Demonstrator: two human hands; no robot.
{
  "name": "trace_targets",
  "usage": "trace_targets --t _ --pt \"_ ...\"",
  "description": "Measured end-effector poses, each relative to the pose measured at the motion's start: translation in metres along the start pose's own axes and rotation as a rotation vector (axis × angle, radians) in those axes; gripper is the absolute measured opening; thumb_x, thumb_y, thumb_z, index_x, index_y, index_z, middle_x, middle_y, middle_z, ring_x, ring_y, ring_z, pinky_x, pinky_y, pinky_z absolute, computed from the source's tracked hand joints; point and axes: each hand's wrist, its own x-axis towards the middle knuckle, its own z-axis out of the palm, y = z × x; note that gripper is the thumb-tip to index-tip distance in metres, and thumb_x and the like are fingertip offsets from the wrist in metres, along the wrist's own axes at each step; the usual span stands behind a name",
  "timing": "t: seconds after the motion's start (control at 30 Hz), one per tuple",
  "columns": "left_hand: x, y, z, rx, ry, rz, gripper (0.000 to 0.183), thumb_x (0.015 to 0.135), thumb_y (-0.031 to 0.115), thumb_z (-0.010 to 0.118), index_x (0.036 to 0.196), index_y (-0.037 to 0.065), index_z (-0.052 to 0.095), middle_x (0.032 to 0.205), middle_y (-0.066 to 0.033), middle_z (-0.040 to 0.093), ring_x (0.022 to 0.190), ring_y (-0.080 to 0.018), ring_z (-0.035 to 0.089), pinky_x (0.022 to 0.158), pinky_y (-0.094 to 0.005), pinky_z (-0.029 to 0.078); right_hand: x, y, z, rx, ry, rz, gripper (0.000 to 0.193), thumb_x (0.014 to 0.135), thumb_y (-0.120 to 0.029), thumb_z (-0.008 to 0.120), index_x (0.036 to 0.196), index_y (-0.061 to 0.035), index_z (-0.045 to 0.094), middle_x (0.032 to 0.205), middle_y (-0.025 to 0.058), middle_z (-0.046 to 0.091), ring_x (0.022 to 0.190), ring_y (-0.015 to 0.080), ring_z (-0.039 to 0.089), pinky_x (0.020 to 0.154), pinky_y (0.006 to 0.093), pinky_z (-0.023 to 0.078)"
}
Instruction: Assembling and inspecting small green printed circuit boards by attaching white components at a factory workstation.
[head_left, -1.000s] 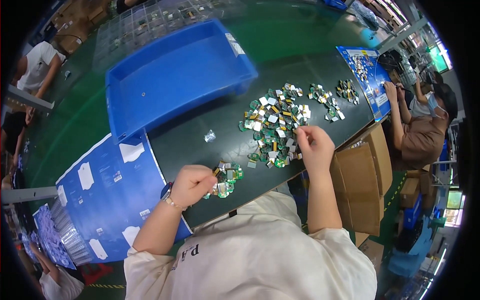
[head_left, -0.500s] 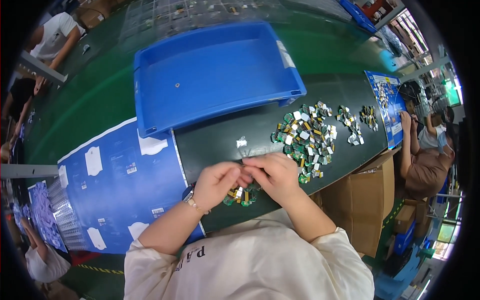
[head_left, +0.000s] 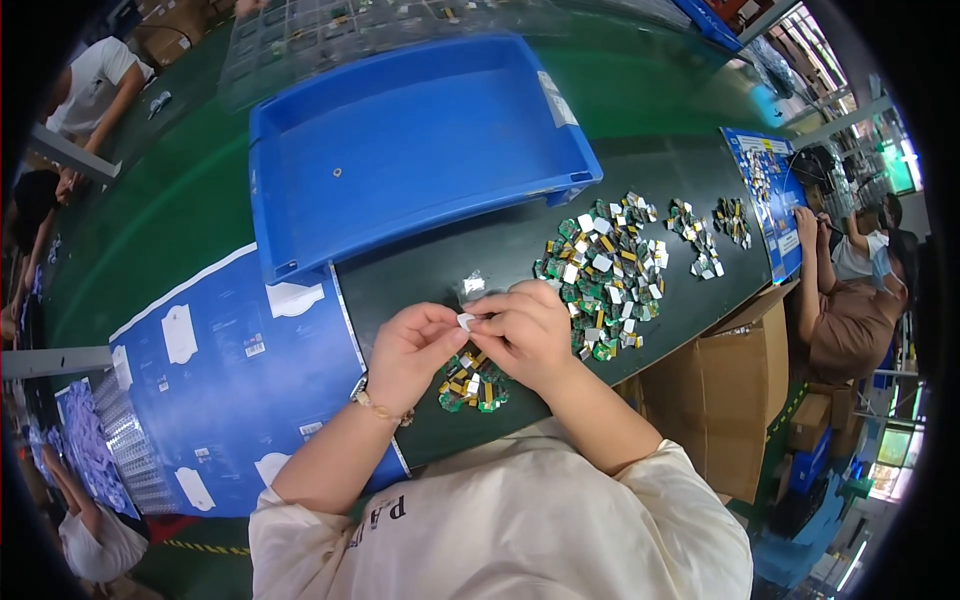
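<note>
A small white piece (head_left: 465, 321) sits between the fingertips of both hands, above the dark green table; its underside is hidden. My left hand (head_left: 412, 348) pinches it from one side, and my right hand (head_left: 527, 332) closes on it from the other with bent fingers. Just below the hands lies a small heap of green circuit boards (head_left: 461, 393) with yellow and white parts, partly covered by my fingers. A larger heap of similar circuit boards (head_left: 602, 263) spreads to the right of my right hand. Behind the hands is a small clear, whitish scrap (head_left: 472, 285).
A big blue tray (head_left: 420, 205) stands beyond my hands, a tiny bit inside it. Blue printed sheets (head_left: 235, 370) cover the left side. Two smaller board heaps (head_left: 693, 238) lie farther right. A cardboard box (head_left: 720, 400) stands by the table edge. Other people work at both sides.
My hands have shifted slightly left and turned, and the white piece now shows between the fingertips. The whole view has moved a little, with tray and heaps slightly farther left.
</note>
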Motion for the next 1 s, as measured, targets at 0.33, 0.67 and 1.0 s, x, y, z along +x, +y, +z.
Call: trace_targets --t 0.33,0.67,1.0 --pt "0.002 0.006 -0.006 -0.053 -0.098 -0.024 0.009 0.090 0.001 0.061 0.099 0.000 0.060 0.098 -0.0058 0.067 0.092 -0.0105 0.063 0.082 -0.0228 0.050 -0.003 0.001 0.001 0.070 -0.046 0.017 0.023 0.063 -0.010 0.080 0.076 -0.0127 0.062 0.095 -0.0009 0.070 0.078 0.0215 0.057 0.070 0.0321 0.046" --pt "0.006 0.002 -0.005 -0.140 0.029 0.011 0.007 0.091 0.002 0.060 0.098 0.002 0.059 0.095 -0.0051 0.066 0.086 -0.0107 0.063 0.079 -0.0239 0.051 0.001 0.002 -0.004 0.076 -0.130 -0.062 0.028 0.067 -0.009 0.077 0.094 -0.0101 0.071 0.108 0.0018 0.068 0.082 0.0210 0.059 0.075 0.0328 0.047" --pt "0.006 0.007 -0.006 -0.207 0.091 -0.064 0.015 0.094 0.007 0.057 0.108 0.001 0.059 0.103 -0.0080 0.066 0.095 -0.0140 0.064 0.083 -0.0269 0.053 -0.001 -0.007 -0.003 -0.047 -0.130 -0.027 0.028 0.067 -0.011 0.076 0.094 -0.0157 0.071 0.111 -0.0036 0.066 0.092 0.0210 0.059 0.076 0.0333 0.046"
